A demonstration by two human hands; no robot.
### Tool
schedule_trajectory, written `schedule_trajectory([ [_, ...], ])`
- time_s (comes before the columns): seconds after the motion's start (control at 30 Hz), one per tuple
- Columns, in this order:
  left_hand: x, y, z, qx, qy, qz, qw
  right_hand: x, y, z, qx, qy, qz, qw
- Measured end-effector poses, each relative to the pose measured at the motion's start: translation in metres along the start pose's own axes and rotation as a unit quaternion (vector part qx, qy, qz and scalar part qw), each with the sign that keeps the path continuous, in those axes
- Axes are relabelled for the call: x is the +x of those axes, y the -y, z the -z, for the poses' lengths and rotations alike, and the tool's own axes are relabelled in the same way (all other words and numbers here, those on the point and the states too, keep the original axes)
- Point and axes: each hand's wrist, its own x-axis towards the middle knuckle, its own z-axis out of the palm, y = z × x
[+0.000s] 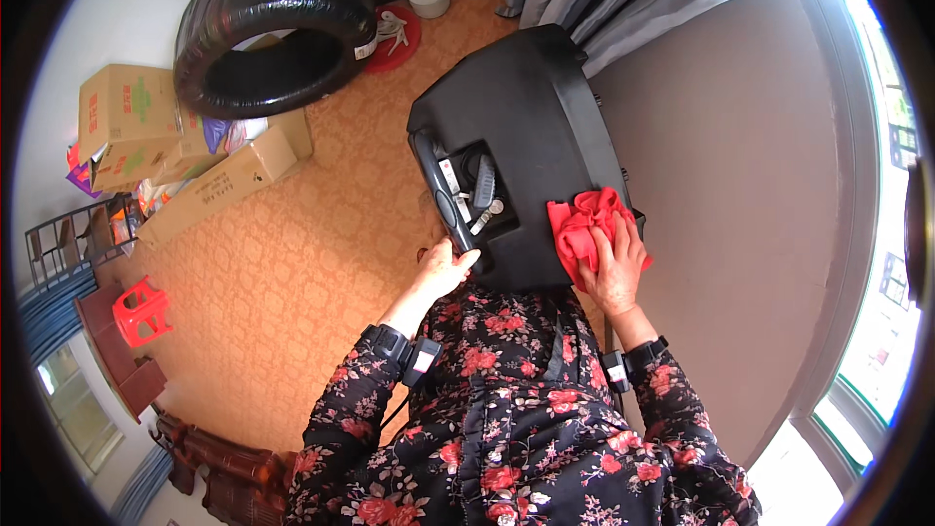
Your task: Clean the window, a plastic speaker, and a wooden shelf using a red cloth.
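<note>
A large black plastic case (526, 97), which looks like a speaker cabinet, stands right in front of me. Its black carry handle (440, 190) runs along the left side, and my left hand (446, 271) is closed around the near end of it. A bunched red cloth (582, 224) lies on the case's right near corner, with my right hand (614, 268) gripping it and pressing it against the surface. Between the two hands, a recess in the case holds a black ribbed item (484, 181), white-labelled pieces and a cable.
A wall (721, 136) and grey curtains (604, 0) border the case on the right. At the far left stand a black plastic-wrapped tire (321, 0) and cardboard boxes (131, 112). A red stool (143, 312) is farther left on the patterned orange floor (263, 302).
</note>
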Motion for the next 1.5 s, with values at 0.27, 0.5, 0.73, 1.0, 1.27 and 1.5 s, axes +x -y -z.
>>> schedule_trajectory([
  [0.27, -0.003, -0.012, 0.000, -0.037, 0.003, -0.002, 0.999, 0.172, 0.031, -0.020, -0.006, -0.116, 0.046, 0.992],
  [0.5, 0.001, -0.003, -0.003, -0.034, -0.012, 0.016, 0.999, 0.176, 0.039, -0.022, -0.006, -0.095, 0.085, 0.992],
  [0.73, 0.001, 0.019, -0.018, -0.056, -0.034, -0.018, 0.998, -0.009, -0.007, 0.012, -0.017, 0.110, 0.189, 0.976],
  [1.0, -0.009, 0.012, -0.037, -0.016, -0.036, -0.005, 0.999, 0.071, -0.014, 0.015, -0.008, 0.034, 0.158, 0.987],
  [1.27, -0.007, 0.007, -0.030, 0.011, -0.029, -0.015, 0.999, 0.268, 0.040, -0.035, -0.041, -0.130, 0.107, 0.985],
  [1.5, -0.003, 0.004, -0.027, -0.019, -0.005, -0.044, 0.999, 0.267, 0.042, -0.026, -0.031, -0.089, 0.108, 0.990],
])
